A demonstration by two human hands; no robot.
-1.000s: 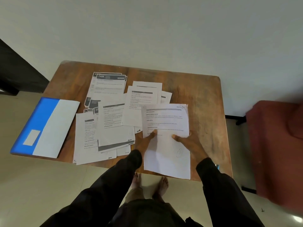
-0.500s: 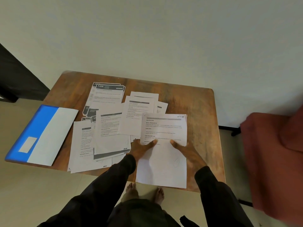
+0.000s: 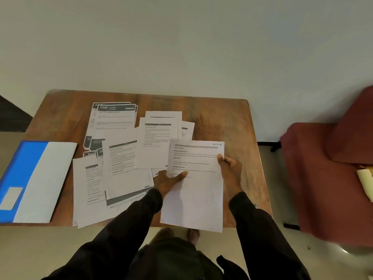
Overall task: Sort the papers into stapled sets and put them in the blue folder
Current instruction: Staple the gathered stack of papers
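Papers (image 3: pixel 127 168), blue folder (image 3: pixel 30 178) on wooden table (image 3: pixel 212 118)

Plain wall (image 3: pixel 181 37), wooden table (image 3: pixel 232 122), maroon chair (image 3: pixel 323 168)

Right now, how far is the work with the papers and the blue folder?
Done: no finished set is evident. In hand: the left hand and the right hand hold a printed sheet over the table. Left: the loose papers lie spread and overlapping, and the blue folder lies apart at the left.
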